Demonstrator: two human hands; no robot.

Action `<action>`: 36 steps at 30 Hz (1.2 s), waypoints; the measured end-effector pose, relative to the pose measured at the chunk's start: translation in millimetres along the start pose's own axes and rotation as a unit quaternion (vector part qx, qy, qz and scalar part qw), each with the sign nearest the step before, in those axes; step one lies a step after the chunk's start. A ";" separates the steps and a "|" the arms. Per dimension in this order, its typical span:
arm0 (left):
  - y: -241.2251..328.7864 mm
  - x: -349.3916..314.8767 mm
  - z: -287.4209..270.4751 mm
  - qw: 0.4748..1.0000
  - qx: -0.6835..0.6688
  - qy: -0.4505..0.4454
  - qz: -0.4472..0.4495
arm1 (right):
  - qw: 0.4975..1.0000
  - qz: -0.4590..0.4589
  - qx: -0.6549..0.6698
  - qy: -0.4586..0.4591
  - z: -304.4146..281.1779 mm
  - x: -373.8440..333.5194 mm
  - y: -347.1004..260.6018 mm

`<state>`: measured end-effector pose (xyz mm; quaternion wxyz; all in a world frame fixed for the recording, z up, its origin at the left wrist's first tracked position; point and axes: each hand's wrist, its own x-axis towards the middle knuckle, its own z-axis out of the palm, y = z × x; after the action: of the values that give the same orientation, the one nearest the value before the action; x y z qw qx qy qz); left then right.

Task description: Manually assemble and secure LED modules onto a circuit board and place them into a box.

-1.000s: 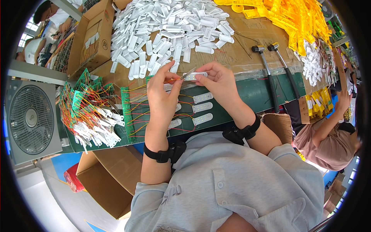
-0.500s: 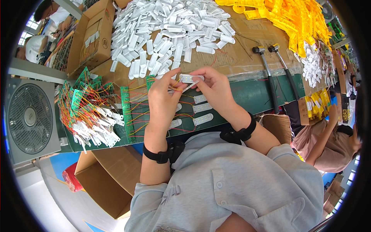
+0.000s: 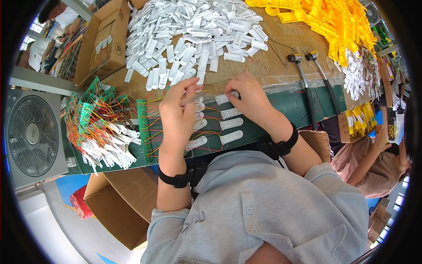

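My right hand (image 3: 249, 94) is closed at the end of a small white LED board (image 3: 222, 99), low over the green table top (image 3: 281, 105). Thumb and fingers of my left hand (image 3: 178, 108) are pinched around a pale, motion-blurred piece that I cannot make out. Beneath and between my hands, more white rounded LED boards (image 3: 231, 137) lie in two columns. Red and yellow wires join them toward a strip of green circuit boards (image 3: 143, 132) at the left.
White plastic covers (image 3: 193, 35) are heaped at the back, yellow plastic parts (image 3: 325, 22) at the back right. Two hammers (image 3: 303, 83) lie right of my hand. Wired circuit boards (image 3: 99, 127) are piled left, near a fan (image 3: 34, 132). Another person (image 3: 369, 163) sits at right.
My hands have moved apart. The white LED board that was held up between them is now lower, by the right hand, at the head of the right column.
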<state>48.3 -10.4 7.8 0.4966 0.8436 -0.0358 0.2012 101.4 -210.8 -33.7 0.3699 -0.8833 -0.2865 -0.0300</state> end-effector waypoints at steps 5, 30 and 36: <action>4.2 3.2 -10.8 0.995 -0.030 -0.052 -0.083 | 0.998 -0.037 -0.058 -0.010 -5.8 11.3 1.2; -4.2 0.9 0.3 0.993 0.027 -0.095 0.058 | 0.929 0.144 0.321 -0.116 -31.1 0.1 -29.9; -3.9 -4.5 2.5 0.997 0.013 -0.079 0.006 | 0.871 0.168 0.440 -0.141 -27.5 3.4 -25.1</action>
<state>46.0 -11.1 1.8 0.4801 0.8629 -0.0776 0.1374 95.3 -213.5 3.1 0.6753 -0.6587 -0.1664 0.2870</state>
